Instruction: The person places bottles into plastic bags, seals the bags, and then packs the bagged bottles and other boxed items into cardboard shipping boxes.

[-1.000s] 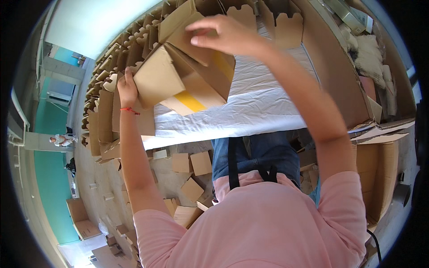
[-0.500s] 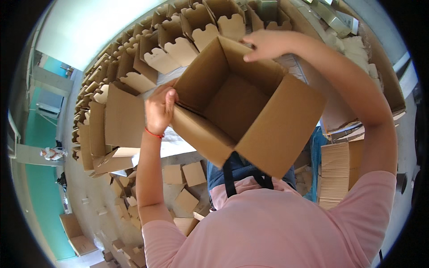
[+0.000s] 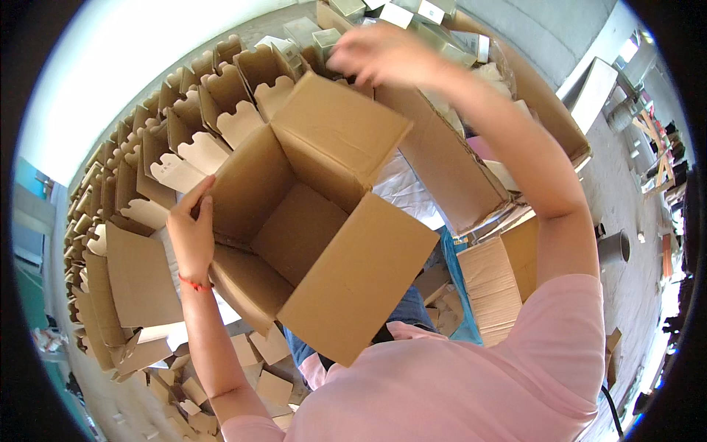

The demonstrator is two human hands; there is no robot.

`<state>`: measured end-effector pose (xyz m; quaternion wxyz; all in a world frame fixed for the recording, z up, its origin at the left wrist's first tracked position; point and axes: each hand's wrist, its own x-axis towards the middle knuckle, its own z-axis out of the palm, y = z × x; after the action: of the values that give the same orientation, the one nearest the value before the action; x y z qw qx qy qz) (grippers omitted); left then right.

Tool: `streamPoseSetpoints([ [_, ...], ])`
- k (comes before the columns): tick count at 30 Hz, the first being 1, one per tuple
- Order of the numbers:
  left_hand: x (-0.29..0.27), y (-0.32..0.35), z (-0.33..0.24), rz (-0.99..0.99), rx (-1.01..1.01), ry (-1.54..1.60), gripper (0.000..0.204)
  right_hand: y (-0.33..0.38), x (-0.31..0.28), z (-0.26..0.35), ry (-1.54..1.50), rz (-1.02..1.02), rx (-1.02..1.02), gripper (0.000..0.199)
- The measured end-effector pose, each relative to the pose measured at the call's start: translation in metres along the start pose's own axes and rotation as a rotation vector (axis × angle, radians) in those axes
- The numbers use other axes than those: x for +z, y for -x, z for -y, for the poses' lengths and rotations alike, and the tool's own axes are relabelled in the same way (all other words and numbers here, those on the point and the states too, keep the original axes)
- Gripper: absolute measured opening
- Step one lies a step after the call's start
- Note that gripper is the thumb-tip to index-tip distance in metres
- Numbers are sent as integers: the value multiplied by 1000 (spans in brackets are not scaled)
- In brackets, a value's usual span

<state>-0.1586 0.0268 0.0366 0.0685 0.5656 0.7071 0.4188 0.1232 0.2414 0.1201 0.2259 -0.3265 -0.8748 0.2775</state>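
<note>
An open cardboard box [image 3: 313, 221] is tilted in front of me, its bare inside facing up. My left hand [image 3: 193, 232] grips its left wall, thumb on the near side of the edge. One flap [image 3: 361, 287] hangs out on the near right side and another flap [image 3: 346, 121] stands out on the far side. Above that far flap is my right hand [image 3: 394, 55], blurred, its fingers bent and apart with nothing visible in them. Small greenish-silver cartons [image 3: 328, 40] lie just beyond its fingertips.
Rows of open cardboard boxes with notched flaps [image 3: 206, 151] fill the far left. A large carton [image 3: 434, 158] with small cartons and packing material stands at the right. Loose cardboard pieces [image 3: 272, 387] litter the floor, and a blue plastic sheet [image 3: 465, 306] hangs near my legs.
The view has turned right. The box's far flap now stands outward. My right hand has moved off the box edge and over the flap; my left hand still grips the box.
</note>
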Motion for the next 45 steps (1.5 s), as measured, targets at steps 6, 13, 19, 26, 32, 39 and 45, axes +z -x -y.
streamPoseSetpoints([
  [6, 32, -51, 3, 74, 128, 57, 25, 37, -60, -148, 512, 87, 418, 57],
  [13, 45, -61, 5, 29, 211, 68, 24, 53, -34, -167, 82, 119, 662, 65],
  [19, 40, -57, 6, 82, 176, 39, 24, 66, -26, -160, -205, -113, 684, 55],
  [26, 48, -56, 12, -23, 220, 119, 22, 50, -107, -107, -407, -760, 256, 45],
  [32, 42, -57, 14, -49, 58, 319, 39, 50, -87, 26, -275, -265, -75, 38],
  [39, 48, -56, 17, -78, 29, 353, 62, -20, 44, 87, 283, 441, -299, 33],
  [45, 53, -55, 17, -53, 51, 361, 67, -41, 136, 81, -52, 189, -519, 48],
])
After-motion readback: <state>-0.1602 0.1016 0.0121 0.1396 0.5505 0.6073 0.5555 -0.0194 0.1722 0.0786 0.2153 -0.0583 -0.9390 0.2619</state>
